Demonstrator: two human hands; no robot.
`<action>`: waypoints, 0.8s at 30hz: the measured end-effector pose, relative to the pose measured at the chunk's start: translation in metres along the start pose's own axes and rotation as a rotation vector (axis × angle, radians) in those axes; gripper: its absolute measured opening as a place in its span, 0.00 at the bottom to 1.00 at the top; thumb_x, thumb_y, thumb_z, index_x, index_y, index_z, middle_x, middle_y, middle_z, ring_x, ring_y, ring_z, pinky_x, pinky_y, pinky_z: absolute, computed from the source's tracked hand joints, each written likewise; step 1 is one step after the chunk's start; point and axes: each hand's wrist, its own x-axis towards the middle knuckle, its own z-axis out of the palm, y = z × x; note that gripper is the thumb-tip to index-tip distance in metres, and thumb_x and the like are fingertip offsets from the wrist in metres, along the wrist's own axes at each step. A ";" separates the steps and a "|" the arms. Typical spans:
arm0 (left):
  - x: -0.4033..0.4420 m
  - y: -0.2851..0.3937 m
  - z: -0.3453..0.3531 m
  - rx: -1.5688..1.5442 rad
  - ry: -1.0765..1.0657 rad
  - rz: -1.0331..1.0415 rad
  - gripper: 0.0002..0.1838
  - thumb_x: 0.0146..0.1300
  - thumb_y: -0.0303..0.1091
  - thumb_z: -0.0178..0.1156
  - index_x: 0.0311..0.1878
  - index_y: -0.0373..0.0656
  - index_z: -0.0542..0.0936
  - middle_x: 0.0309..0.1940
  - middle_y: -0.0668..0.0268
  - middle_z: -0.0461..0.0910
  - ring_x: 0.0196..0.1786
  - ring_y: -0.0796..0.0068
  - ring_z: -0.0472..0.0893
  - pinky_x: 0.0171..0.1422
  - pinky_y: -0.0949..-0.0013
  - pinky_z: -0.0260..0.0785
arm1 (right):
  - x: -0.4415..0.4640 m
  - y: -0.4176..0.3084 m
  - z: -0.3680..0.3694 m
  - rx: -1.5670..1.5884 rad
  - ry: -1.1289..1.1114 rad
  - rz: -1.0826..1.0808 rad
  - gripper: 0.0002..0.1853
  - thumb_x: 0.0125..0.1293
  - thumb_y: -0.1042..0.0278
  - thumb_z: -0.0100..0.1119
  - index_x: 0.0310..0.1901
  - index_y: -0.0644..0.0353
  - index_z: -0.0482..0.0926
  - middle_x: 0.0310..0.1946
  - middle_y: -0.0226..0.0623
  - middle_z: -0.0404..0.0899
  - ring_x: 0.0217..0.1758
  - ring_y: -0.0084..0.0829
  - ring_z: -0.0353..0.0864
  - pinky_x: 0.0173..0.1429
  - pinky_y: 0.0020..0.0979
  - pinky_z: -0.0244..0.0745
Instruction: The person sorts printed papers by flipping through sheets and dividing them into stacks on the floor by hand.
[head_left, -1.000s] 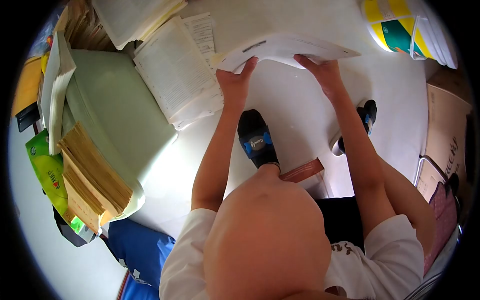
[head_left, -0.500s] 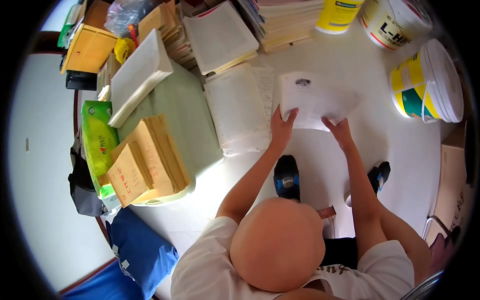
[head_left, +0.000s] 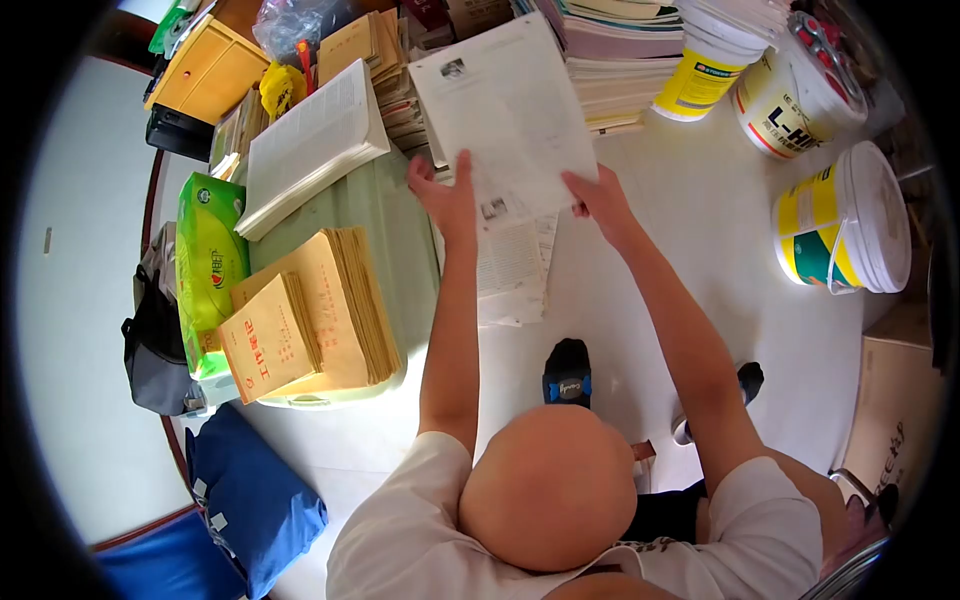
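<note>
A thin stack of printed white paper (head_left: 510, 110) is up over the paper piles beyond my feet, tilted, with small dark pictures on its top sheet. My right hand (head_left: 603, 205) pinches its lower right edge, thumb on top. At the left edge is my left hand (head_left: 445, 203), its fingers spread apart and its thumb beside the sheets; whether it touches them is unclear. Below the stack, a lower pile of printed sheets (head_left: 510, 275) lies on the floor, partly covered by the held paper.
On the left, a pale green bin (head_left: 390, 235) carries a thick paper pile (head_left: 310, 150) and brown envelopes (head_left: 335, 310). A green tissue pack (head_left: 210, 260) stands beside it. Buckets (head_left: 815, 235) line the right side. More paper stacks (head_left: 620, 85) sit at the back.
The paper has moved left and farther forward, from over the floor to over the piles. My left hand has gone from gripping its edge to spread fingers; my right hand keeps its hold.
</note>
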 end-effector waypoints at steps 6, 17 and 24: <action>0.049 -0.049 0.036 -0.061 0.091 -0.372 0.50 0.59 0.55 0.76 0.71 0.27 0.65 0.59 0.45 0.76 0.65 0.52 0.76 0.69 0.57 0.68 | 0.089 0.003 0.016 -0.027 0.040 -0.057 0.18 0.72 0.66 0.64 0.58 0.64 0.75 0.32 0.35 0.83 0.26 0.23 0.82 0.30 0.27 0.81; 0.061 -0.101 0.036 -0.346 -0.160 -0.407 0.31 0.63 0.38 0.73 0.62 0.34 0.70 0.49 0.53 0.79 0.48 0.63 0.81 0.54 0.60 0.74 | 0.096 0.034 -0.007 0.077 0.039 0.211 0.28 0.69 0.52 0.69 0.62 0.61 0.73 0.50 0.39 0.82 0.49 0.32 0.86 0.54 0.36 0.83; 0.030 -0.056 0.011 0.065 -0.100 -0.293 0.24 0.66 0.38 0.70 0.58 0.36 0.73 0.52 0.53 0.80 0.50 0.59 0.81 0.57 0.59 0.74 | 0.071 0.039 0.000 0.118 -0.025 0.252 0.29 0.69 0.48 0.69 0.62 0.59 0.74 0.52 0.36 0.79 0.54 0.32 0.81 0.58 0.36 0.83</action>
